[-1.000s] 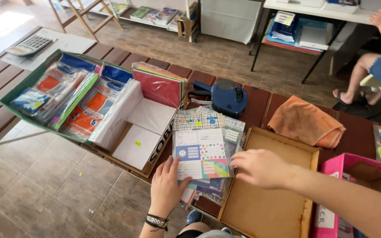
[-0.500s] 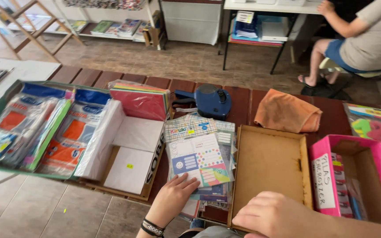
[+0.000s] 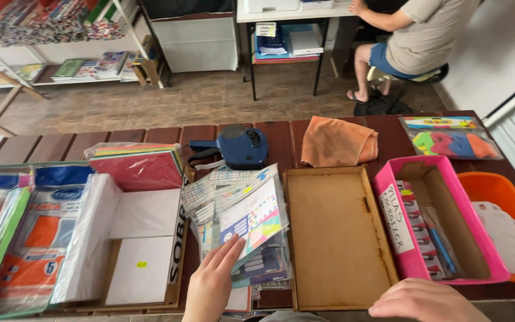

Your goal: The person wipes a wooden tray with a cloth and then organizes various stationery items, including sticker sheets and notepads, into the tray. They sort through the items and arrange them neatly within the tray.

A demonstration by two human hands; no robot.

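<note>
The left hand (image 3: 213,285) lies flat with fingers spread narrowly on the stack of plastic-wrapped sticker sheets (image 3: 242,223), which sits on the dark wooden surface (image 3: 275,140) just left of the empty brown tray (image 3: 335,238). The right hand (image 3: 427,301) rests at the tray's near right corner, holding nothing, though its fingers are too cropped to tell how far they spread. Right of the tray stands a pink box (image 3: 388,179), and behind the tray lie an orange cloth (image 3: 338,142) and a blue label gun (image 3: 236,146).
</note>
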